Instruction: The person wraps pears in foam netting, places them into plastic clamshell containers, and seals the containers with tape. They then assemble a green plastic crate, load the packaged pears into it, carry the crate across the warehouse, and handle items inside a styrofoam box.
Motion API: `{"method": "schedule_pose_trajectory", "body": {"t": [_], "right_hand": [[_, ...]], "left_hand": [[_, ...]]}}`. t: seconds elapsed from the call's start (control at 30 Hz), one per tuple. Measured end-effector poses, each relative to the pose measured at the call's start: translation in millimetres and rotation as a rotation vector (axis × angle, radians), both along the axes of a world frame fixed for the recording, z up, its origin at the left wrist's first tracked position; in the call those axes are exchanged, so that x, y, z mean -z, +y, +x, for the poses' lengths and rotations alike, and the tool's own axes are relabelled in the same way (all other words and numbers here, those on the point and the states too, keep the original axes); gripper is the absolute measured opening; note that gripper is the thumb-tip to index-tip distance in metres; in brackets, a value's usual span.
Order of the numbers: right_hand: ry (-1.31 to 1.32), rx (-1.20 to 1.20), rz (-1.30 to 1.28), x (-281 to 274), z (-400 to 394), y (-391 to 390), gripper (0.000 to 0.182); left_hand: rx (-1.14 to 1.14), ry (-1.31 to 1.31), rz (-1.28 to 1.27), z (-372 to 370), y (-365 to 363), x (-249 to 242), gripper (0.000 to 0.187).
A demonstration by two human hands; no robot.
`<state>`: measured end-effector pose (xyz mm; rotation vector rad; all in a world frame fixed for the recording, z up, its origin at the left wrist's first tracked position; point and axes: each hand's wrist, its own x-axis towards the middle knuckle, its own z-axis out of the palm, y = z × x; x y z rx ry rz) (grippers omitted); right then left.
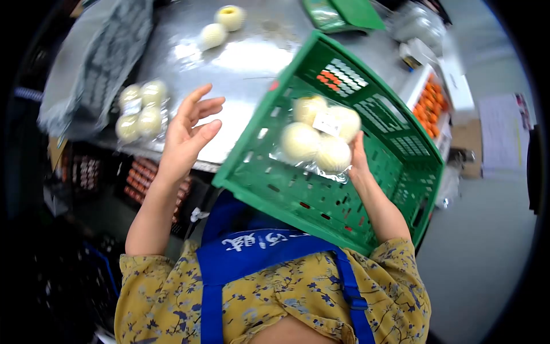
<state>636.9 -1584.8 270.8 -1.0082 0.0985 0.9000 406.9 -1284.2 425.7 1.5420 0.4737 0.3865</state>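
Observation:
My right hand grips the right side of a clear plastic pack of pale round fruits in foam nets, which has a white label on top. The pack is over the inside of a green plastic crate, tilted at the table's front edge. To the left of the crate, my left hand is raised with its fingers apart and nothing in it. A similar fruit pack lies on the table just left of that hand.
Two loose net-wrapped fruits rest on the steel table. A grey plastic sheet covers the left end. Green packaging lies at the back, and a box of orange fruits stands behind the crate.

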Motion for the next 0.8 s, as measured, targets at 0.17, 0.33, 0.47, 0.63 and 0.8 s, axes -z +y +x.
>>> {"method": "schedule_pose_trajectory", "body": {"t": [0.17,0.33,0.47,0.63,0.8], "right_hand": [[0.009,0.082,-0.015,37.0,4.7,43.7,0.066],[0.083,0.077,-0.129,36.8,36.7,34.6,0.053],[-0.807,0.160,-0.919,-18.3,81.6,23.3,0.041],[-0.930,-0.239,-0.225,-167.9,-14.8,227.1,0.039],[-0.374,-1.002,-0.330,-76.5,-99.8,385.4,0.059]], "left_hand": [[-0.255,0.147,-0.017,-82.4,55.7,40.5,0.055],[-0.709,0.232,0.218,-145.8,139.7,109.3,0.048],[-0.933,0.409,0.437,-176.5,207.2,143.2,0.050],[-0.907,0.569,0.425,-191.6,277.0,196.8,0.053],[-0.708,0.619,0.150,-182.8,288.0,174.6,0.070]]}}
